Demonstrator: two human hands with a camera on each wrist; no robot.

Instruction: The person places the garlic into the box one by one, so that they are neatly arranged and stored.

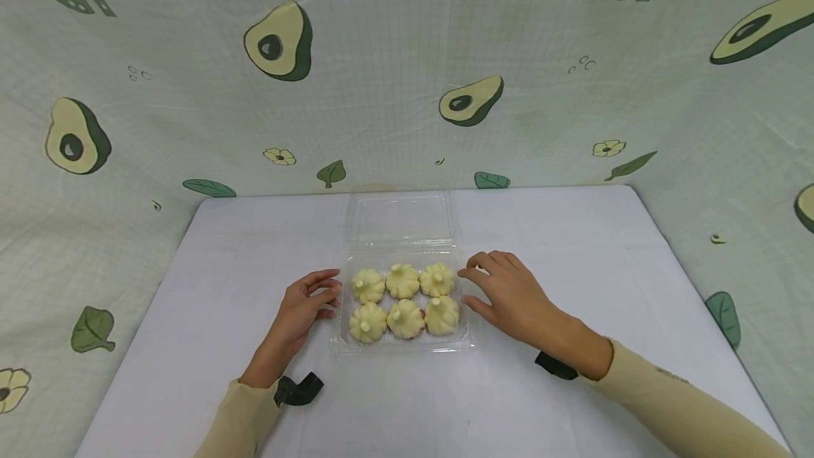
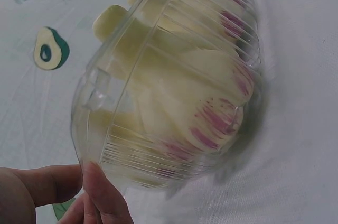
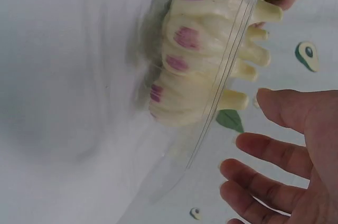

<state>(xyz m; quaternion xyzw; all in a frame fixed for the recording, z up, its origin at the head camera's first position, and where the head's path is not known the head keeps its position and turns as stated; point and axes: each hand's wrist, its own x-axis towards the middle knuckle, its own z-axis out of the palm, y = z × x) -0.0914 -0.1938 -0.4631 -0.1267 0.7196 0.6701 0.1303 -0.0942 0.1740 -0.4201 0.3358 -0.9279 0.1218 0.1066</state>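
A clear plastic clamshell container (image 1: 407,350) lies on the table, its lid (image 1: 402,219) folded back away from me. Several pale garlic bulbs (image 1: 405,319) fill its base in two rows, stems up. In the left wrist view, purple streaks mark the lower sides of the garlic bulbs (image 2: 211,123). At the container's left side, my left hand (image 1: 304,309) pinches the rim between thumb and fingers (image 2: 105,195). My right hand (image 1: 511,295) hovers beside the right edge, fingers spread and loosely bent, holding nothing. A narrow gap separates its fingertips from the container in the right wrist view.
A white cloth covers the table (image 1: 242,246). Behind and at both sides hangs a pale curtain (image 1: 381,90) printed with avocados and leaves. Black wrist mounts (image 1: 299,389) sit on both forearms.
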